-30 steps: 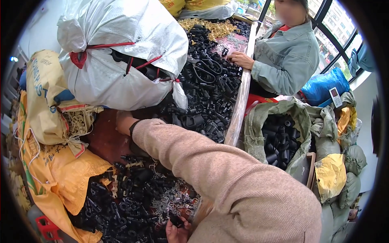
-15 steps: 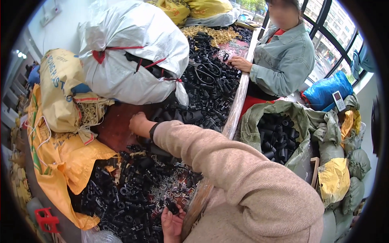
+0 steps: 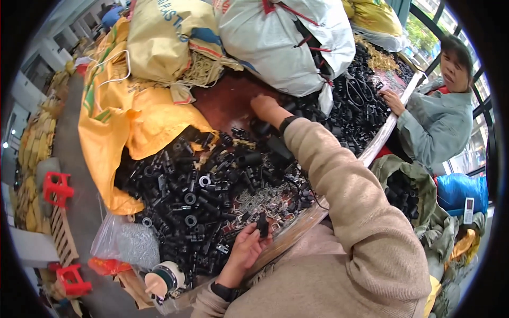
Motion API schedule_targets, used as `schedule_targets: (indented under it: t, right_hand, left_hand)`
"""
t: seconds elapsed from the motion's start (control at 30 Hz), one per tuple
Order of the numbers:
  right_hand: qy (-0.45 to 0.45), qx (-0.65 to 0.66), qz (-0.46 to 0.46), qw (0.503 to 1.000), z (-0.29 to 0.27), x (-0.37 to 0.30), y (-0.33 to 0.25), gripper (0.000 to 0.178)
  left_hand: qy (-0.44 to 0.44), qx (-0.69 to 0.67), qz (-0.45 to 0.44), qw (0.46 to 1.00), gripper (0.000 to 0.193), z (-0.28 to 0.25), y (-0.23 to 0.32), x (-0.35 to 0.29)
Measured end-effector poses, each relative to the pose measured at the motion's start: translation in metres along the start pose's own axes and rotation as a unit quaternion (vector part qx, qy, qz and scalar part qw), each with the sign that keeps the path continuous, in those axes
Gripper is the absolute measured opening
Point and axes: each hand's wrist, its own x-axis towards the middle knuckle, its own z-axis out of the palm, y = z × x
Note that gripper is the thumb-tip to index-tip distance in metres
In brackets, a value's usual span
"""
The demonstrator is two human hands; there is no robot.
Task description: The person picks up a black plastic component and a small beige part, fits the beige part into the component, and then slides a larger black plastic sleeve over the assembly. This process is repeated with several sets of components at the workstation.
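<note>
My left hand (image 3: 245, 248) is near the table's front edge, its fingers closed around a small black plastic part (image 3: 262, 225). Beside it lies a pile of small metal clips (image 3: 260, 200). My right arm stretches across the table, and my right hand (image 3: 265, 107) is over the bare reddish tabletop (image 3: 225, 100), just in front of the big white sack (image 3: 286, 42). Its fingers look curled, and whatever they may hold is hidden. Black plastic fittings (image 3: 180, 196) in many shapes are heaped to the left of my hands, some ring-shaped.
An orange sack (image 3: 154, 124) and a beige sack (image 3: 159, 42) lie at the far left. A lidded cup (image 3: 168, 276) and a clear bag (image 3: 135, 244) are at the near left. Across the right corner, a person (image 3: 440, 122) rests a hand by more black parts. Red stools (image 3: 58, 188) stand on the floor.
The view has swung left, so everything sits further right and higher. More of my left hand and wrist shows, still with the black part. My right hand stays by the white sack.
</note>
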Motion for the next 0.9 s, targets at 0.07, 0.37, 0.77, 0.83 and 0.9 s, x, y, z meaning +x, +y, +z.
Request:
schedule_targets:
  t: [0.07, 0.37, 0.77, 0.83, 0.9]
  right_hand:
    - [-0.028, 0.03, 0.019, 0.999, -0.015, -0.004, -0.009, 0.017]
    - [-0.036, 0.082, -0.039, 0.995, -0.001, -0.003, 0.02, 0.019]
    - [-0.008, 0.119, -0.045, 0.992, 0.002, -0.011, 0.024, 0.016]
    - [-0.008, 0.121, -0.031, 0.992, 0.0, -0.014, 0.027, 0.015]
    - [-0.002, 0.117, -0.027, 0.993, 0.0, -0.017, 0.031, 0.015]
  left_hand:
    - [0.011, -0.018, 0.012, 1.0, 0.03, -0.003, -0.001, -0.004]
    - [0.012, -0.066, 0.072, 0.995, 0.024, -0.003, -0.008, -0.013]
    - [0.026, -0.046, 0.07, 0.996, 0.024, -0.006, -0.005, -0.008]
    - [0.023, -0.044, 0.064, 0.997, 0.024, -0.004, -0.008, -0.005]
    - [0.023, -0.044, 0.049, 0.998, 0.024, -0.002, -0.008, -0.004]
